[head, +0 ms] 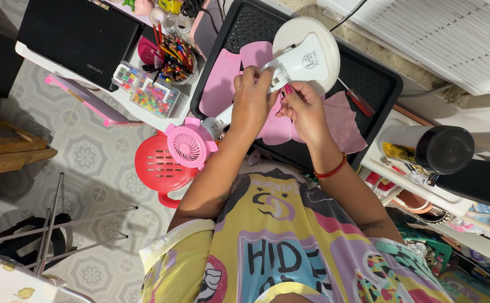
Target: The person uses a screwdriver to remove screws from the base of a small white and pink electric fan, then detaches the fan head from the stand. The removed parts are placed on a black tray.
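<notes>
Black tray [379, 78] holds pink panels [222, 84] near its left edge. Your left hand [252, 101] grips the fan stand [304, 56]; your right hand [304, 109] pinches its neck, fingers narrow.

A lived-in home corner is showing here, doubling as a craft nook. Patterned floor tiles [88, 157] are spreading out at nine o'clock, with a red plastic stool [158, 171] sitting near centre. A cup of coloured pencils [173, 56] and a box of beads [147, 90] are crowding a white desk [127, 104] at eleven o'clock, beside a closed black laptop [77, 33].
</notes>
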